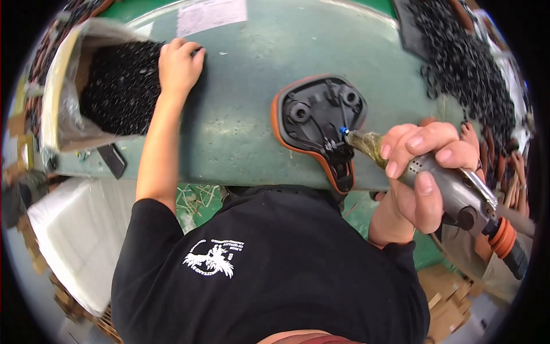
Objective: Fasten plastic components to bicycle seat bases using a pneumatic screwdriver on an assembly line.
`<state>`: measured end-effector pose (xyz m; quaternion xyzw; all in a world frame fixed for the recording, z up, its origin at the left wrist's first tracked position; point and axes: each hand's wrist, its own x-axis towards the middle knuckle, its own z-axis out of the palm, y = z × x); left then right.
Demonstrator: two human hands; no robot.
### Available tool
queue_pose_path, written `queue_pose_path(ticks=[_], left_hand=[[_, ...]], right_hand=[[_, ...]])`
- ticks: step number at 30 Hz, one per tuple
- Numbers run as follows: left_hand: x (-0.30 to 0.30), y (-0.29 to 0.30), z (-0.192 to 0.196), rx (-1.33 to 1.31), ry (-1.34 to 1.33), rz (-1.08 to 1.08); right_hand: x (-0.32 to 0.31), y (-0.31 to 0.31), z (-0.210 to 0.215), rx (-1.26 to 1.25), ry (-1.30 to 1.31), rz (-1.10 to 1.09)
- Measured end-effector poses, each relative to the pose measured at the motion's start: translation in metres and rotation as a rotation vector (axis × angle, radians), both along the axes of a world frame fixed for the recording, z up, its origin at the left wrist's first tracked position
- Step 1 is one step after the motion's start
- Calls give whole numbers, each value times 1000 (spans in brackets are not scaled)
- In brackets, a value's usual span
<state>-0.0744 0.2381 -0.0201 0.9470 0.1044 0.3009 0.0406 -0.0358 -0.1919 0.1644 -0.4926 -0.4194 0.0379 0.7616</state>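
Note:
A bicycle saddle [312,123] lies upside down on the green table, its black underside up and its orange-brown edge showing. My right hand [427,166] is wrapped round a grey power screwdriver [452,192] with an orange and black rear end. The tool's taped nose points left, and its blue tip [344,131] is at the saddle's underside, beside the metal fittings; whether it touches cannot be made out. My left hand [180,66] is by the right side of a box of small black parts [123,86]. Its fingers are curled together, with a small dark piece at the fingertips, partly hidden.
The plastic-lined box [54,92] stands at the table's left, with a dark phone [112,160] near it. A paper sheet [212,16] lies at the far edge. Black rings [470,74] are heaped at the right. White wrapped foam [80,229] stands below left.

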Motion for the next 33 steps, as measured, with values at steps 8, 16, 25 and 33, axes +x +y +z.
queue_pose_path(ticks=[8, 16, 25, 33], left_hand=[[-35, -216, 89, -2008, 239, -864], [-37, -254, 78, -1958, 170, -1132], [39, -206, 106, -700, 103, -1188], [106, -192, 67, -599, 441, -1214]], right_hand=[[-1, -40, 13, 166, -31, 123], [-2, -52, 5, 142, -80, 139], [9, -43, -2, 76, -157, 55], [29, -7, -11, -106, -53, -131]])
